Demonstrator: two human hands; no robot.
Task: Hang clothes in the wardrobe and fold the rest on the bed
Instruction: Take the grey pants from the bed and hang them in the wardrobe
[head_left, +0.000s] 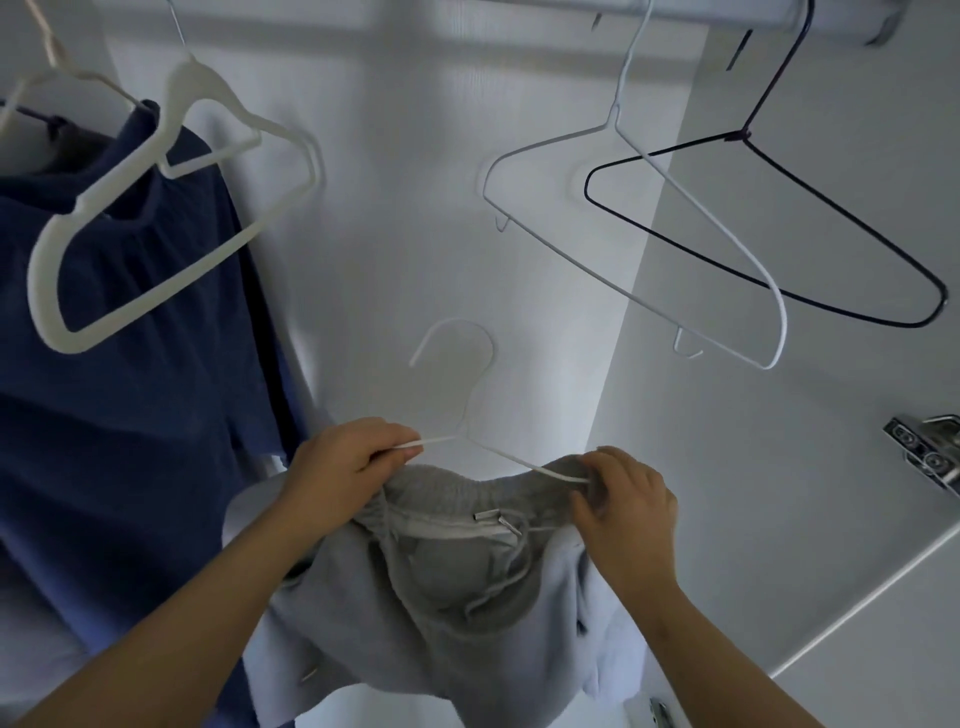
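Left: a dark blue garment (130, 374) hangs behind a thick white hanger (183, 83); lower centre: the left hand (348, 462) pinches the left arm of a thin wire hanger (460, 429), whose hook points up, well below the rail (727, 13); grey drawstring trousers (447, 566) hang bunched beneath it, waistband against its right arm, in front of the wardrobe's white back wall; the right hand (623, 514) pinches the hanger's right end together with the waistband; upper right: a white wire hanger (613, 122) and a black wire hanger (744, 136) hang side by side; far right: a metal hinge (924, 447).
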